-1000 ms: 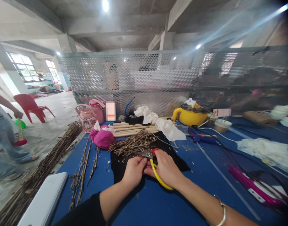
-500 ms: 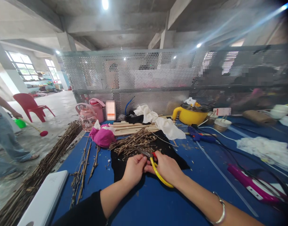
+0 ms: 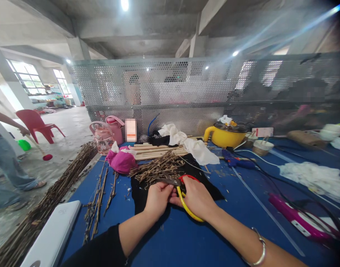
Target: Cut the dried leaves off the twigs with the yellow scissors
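My right hand is closed on a pair of scissors with one yellow and one red handle. The dark blades point left over the fingers of my left hand. That hand is pinched shut, and whatever lies between its fingertips is hidden. Both hands nearly meet above a black cloth on the blue table. Just beyond them a heap of dry brown twigs lies on the cloth. Several longer dry stalks rest to the left.
A magenta bundle, light wooden sticks and white cloth lie behind the heap. Rightward are a yellow pot, a blue glue gun and a magenta power strip. A person stands at left beside stacked stalks.
The scissors have turned in my right hand: their blades lie more level, and more of the red handle shows. At far left, the person's red-headed ladle has shifted slightly left.
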{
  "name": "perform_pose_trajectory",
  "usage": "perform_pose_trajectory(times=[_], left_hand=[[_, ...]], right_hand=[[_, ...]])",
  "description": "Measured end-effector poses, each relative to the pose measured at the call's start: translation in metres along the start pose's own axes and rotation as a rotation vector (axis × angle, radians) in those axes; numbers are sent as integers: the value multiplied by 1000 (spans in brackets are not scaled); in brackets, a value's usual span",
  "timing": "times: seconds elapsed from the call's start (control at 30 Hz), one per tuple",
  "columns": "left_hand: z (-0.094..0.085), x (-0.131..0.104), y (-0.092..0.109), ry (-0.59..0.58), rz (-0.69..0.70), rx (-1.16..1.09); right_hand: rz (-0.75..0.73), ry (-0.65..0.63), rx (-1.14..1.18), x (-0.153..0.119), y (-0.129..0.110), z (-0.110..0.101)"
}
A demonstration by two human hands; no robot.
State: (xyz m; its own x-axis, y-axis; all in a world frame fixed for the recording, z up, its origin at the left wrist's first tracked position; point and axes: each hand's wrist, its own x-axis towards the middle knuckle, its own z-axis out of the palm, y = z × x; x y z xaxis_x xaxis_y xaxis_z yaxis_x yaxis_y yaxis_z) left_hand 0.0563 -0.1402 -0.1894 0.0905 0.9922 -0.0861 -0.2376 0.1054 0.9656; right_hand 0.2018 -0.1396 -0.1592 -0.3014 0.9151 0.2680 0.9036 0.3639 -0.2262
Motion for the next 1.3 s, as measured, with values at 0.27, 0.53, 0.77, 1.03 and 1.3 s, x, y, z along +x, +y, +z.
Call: perform_pose_trajectory(times=[0.27,0.53,0.77,1.03,1.3], left_hand=[[0,1,-1,-12,-25,-55],[0,1,-1,12,-34,9],[1,-1,1,45,-47,-14],[3,-2,8,84,-78,-74],[3,-3,9,109,-48,-79]], right_hand=[[71,-99,15,1,-1,1],[17,-24,-6,1,1,4],[94,-130,-33,0,-1,1],[129,-160,-77,2,2,0],[39,-72,30,0,-1,-5]])
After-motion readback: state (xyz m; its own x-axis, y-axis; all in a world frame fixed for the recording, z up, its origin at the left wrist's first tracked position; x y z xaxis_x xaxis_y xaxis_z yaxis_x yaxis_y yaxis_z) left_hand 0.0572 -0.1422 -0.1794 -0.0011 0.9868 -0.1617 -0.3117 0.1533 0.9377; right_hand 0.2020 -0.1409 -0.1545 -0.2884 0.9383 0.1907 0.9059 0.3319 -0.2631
